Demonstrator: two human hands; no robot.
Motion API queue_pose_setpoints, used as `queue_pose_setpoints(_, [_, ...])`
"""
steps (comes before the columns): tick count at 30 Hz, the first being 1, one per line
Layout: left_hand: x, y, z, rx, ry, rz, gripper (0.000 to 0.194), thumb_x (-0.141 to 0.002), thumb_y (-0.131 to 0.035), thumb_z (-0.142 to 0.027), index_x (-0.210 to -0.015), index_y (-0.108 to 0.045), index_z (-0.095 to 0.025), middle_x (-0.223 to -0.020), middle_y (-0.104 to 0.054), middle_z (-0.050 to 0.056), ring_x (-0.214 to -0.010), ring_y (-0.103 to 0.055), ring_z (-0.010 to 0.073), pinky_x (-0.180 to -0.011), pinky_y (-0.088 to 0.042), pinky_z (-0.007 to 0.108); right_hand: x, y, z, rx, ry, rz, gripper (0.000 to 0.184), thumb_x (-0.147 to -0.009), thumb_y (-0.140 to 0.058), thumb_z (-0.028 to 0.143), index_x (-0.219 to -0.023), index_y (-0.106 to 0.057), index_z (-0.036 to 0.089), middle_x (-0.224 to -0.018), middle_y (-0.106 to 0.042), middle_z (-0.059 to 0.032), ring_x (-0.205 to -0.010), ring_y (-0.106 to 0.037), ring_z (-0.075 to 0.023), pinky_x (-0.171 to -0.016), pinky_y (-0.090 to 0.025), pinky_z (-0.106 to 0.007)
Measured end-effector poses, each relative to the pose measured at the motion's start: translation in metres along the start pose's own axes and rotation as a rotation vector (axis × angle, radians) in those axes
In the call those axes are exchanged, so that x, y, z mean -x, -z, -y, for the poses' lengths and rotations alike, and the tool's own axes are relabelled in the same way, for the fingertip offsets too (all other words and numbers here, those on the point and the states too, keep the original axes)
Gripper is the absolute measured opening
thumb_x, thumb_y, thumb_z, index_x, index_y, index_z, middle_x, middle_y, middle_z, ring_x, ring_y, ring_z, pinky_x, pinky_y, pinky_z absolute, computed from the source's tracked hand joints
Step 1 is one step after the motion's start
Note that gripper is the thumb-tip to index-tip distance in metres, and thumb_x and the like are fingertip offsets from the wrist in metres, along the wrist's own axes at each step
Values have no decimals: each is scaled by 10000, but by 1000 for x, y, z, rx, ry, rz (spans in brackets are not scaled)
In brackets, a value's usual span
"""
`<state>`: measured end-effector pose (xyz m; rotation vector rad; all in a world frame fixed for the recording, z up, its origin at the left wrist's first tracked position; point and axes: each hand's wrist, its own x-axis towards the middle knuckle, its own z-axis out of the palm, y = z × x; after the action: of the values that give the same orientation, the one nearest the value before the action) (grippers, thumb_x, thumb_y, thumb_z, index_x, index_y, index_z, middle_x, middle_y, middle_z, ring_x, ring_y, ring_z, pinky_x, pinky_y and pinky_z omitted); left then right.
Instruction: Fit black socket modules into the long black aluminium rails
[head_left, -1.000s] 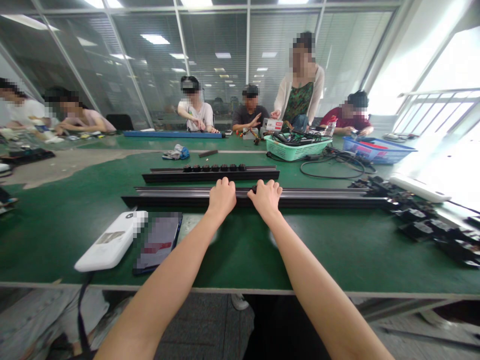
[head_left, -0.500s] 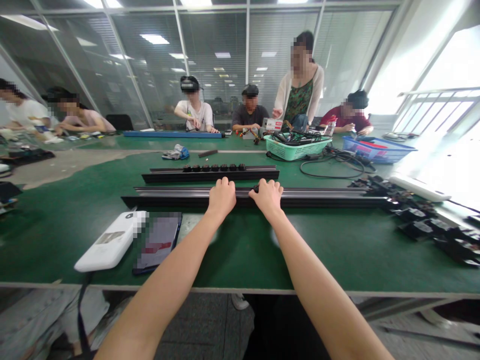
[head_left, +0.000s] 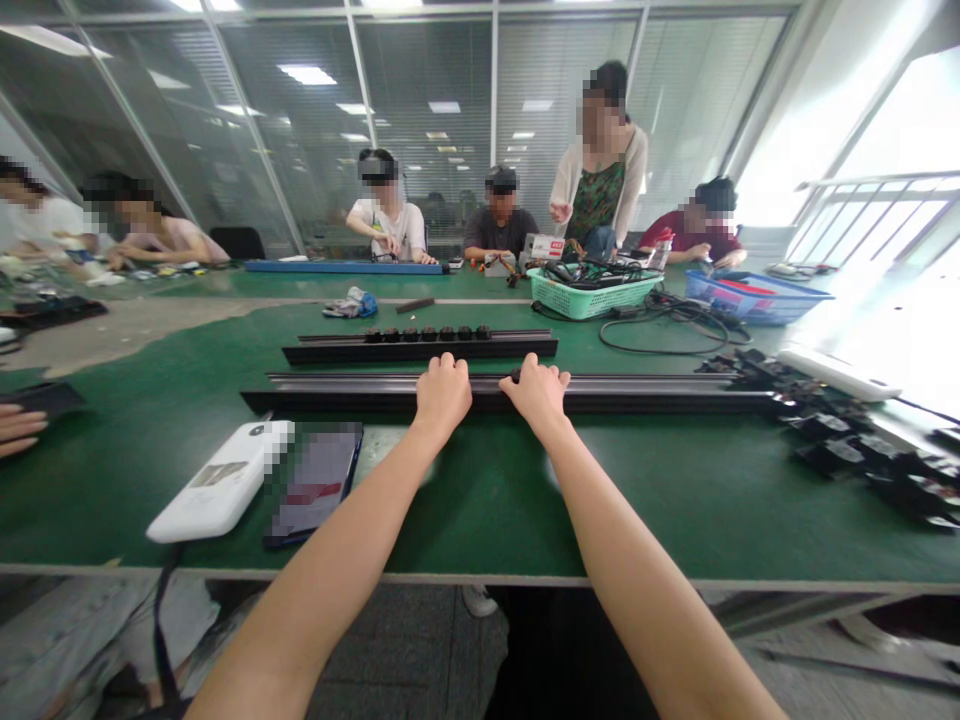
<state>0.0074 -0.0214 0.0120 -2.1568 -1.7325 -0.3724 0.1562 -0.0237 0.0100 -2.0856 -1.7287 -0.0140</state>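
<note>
A long black metal rail [head_left: 645,402] with a grey inner channel lies across the green table in front of me. My left hand [head_left: 444,393] is closed over the rail near its middle, fingers wrapped over the far side. Just to the right, my right hand [head_left: 536,388] is closed on a small black part [head_left: 516,375] at the rail's channel; most of that part is hidden by the fingers. Behind lies a shorter black rail [head_left: 420,352] with a row of several black modules [head_left: 428,335] sitting in it.
A white power bank or phone-like device [head_left: 221,485] and a dark phone [head_left: 319,485] lie at front left. Several black modules [head_left: 847,445] are heaped at right. Farther back stand a green basket [head_left: 592,298] of cables and a blue basket [head_left: 757,300]. A co-worker's hand [head_left: 19,430] shows at far left.
My right hand has shifted slightly to the right along the rail, its fingers a little more spread. My left hand stays put. A co-worker's hand with a dark object has entered at far left.
</note>
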Motion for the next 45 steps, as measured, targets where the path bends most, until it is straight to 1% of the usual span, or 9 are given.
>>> queue_pose_setpoints(7, [1, 3, -3, 14, 44, -7, 298, -987, -380, -199, -1135, -631, -140, -1183, -573, 178, -1116, -548, 310, -774, -536, 365, 0, 1, -2, -13, -45, 4, 343, -895, -513, 326, -1157, -551, 108, -1099, -713, -205, -1121, -599, -364, -951, -336, -460])
queue_pose_setpoints(13, [4, 8, -7, -16, 191, -88, 318, -989, -434, -301, -1198, -580, -111, -1254, -545, 215, -1170, -525, 341, -884, -495, 396, 1, 0, -1, -35, -52, -7, 354, -896, -508, 310, -1191, -526, 115, -1097, -713, -197, -1122, -599, -361, -966, -330, -477])
queue_pose_setpoints(16, [4, 10, -6, -6, 225, -74, 372, -1004, -417, -369, -1216, -569, -104, -1262, -547, 223, -1158, -535, 343, -885, -489, 392, 2, 0, -1, -25, -41, -8, 347, -904, -501, 310, -1190, -530, 115, -1110, -708, -205, -1126, -598, -362, -967, -330, -478])
queue_pose_setpoints(20, [3, 11, -5, 21, 228, -38, 418, -1028, -357, -402, -1186, -593, -95, -1230, -568, 226, -1132, -563, 333, -846, -494, 365, 2, 0, -1, -11, -40, -11, 338, -910, -495, 307, -1180, -543, 109, -1122, -703, -213, -1129, -597, -366, -970, -331, -485])
queue_pose_setpoints(28, [2, 12, -5, 30, 232, 7, 395, -1027, -369, -366, -1163, -617, -90, -1113, -657, 212, -1111, -610, 343, -896, -471, 406, 3, 1, 0, 6, -42, -16, 343, -927, -488, 316, -1193, -547, 107, -1109, -705, -214, -1131, -599, -360, -978, -326, -486])
queue_pose_setpoints(35, [2, 13, -4, 15, 217, -11, 385, -1026, -378, -359, -1122, -634, -89, -1037, -704, 210, -1048, -659, 349, -897, -447, 423, 2, 2, -1, 14, -43, 8, 332, -949, -474, 320, -1202, -543, 117, -1111, -703, -217, -1141, -596, -352, -977, -328, -483])
queue_pose_setpoints(38, [2, 13, -4, 7, 218, 1, 387, -1030, -368, -364, -1118, -635, -97, -1016, -716, 203, -1034, -672, 341, -904, -437, 420, 2, 2, -1, 7, -51, 13, 334, -944, -474, 317, -1205, -541, 119, -1115, -703, -212, -1144, -593, -355, -975, -325, -486])
queue_pose_setpoints(41, [2, 14, -5, 5, 221, 15, 386, -1032, -368, -369, -1121, -632, -103, -1011, -722, 201, -1030, -678, 336, -901, -434, 415, 2, 2, 0, 1, -60, 7, 326, -938, -475, 307, -1198, -543, 122, -1117, -706, -209, -1144, -592, -354, -983, -320, -489])
queue_pose_setpoints(45, [2, 14, -4, -3, 218, 6, 381, -1029, -370, -367, -1108, -637, -106, -1000, -727, 197, -1013, -684, 339, -889, -436, 419, 3, 2, -1, -5, -73, -5, 322, -928, -475, 292, -1193, -547, 123, -1107, -708, -212, -1137, -593, -351, -983, -315, -489])
